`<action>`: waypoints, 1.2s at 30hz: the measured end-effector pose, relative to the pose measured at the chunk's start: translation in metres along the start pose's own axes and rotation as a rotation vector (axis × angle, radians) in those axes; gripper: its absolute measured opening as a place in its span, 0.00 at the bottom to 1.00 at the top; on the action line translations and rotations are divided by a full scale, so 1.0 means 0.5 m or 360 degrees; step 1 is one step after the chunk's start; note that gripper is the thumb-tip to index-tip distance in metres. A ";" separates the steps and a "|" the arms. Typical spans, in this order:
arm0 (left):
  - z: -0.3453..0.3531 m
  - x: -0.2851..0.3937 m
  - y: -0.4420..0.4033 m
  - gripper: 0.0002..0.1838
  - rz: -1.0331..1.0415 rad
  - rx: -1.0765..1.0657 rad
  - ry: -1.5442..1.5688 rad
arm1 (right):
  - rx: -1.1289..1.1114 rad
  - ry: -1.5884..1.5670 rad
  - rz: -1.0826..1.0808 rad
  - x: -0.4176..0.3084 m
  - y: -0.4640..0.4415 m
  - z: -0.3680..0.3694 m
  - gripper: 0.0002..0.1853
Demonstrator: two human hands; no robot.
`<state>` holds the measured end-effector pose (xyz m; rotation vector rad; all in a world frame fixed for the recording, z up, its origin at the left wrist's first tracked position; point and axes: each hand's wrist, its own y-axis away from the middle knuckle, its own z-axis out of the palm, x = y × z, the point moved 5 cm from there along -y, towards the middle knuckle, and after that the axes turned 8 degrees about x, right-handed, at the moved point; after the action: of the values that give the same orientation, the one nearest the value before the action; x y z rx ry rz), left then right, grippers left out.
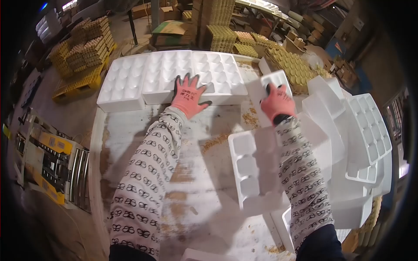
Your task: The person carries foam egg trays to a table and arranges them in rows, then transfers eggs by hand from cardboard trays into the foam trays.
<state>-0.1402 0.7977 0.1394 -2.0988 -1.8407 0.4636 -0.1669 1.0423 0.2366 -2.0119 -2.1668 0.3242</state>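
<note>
Three white foam egg boxes with rounded hollows stand side by side at the table's far edge: a left box (123, 78), a middle box (162, 71) and a right box (220, 71). My left hand (189, 96), in a pink and grey glove, lies with fingers spread at the front edge where the middle and right boxes meet. In a matching glove, my right hand (278, 104) has its fingers bent over a smaller-looking white foam box (275, 79); the hand hides part of it. Another foam egg box (247, 167) lies below my right forearm.
White foam boxes (370, 128) are piled loosely along the right side. Yellowish egg trays (291, 69) lie beyond the table (178, 209), whose top is stained. Stacked egg trays (89, 45) sit on a yellow pallet (82, 82) at the left, near a roller machine (56, 161).
</note>
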 end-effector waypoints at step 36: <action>0.028 -0.042 -0.023 0.23 -0.0098 0.0073 0.0112 | -0.0378 -0.0088 -0.0303 -0.071 -0.382 0.224 0.32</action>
<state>-0.1594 0.7785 0.1325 -1.9968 -1.8316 0.4075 -0.3777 0.9887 0.1814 -1.9061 -2.5130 0.1015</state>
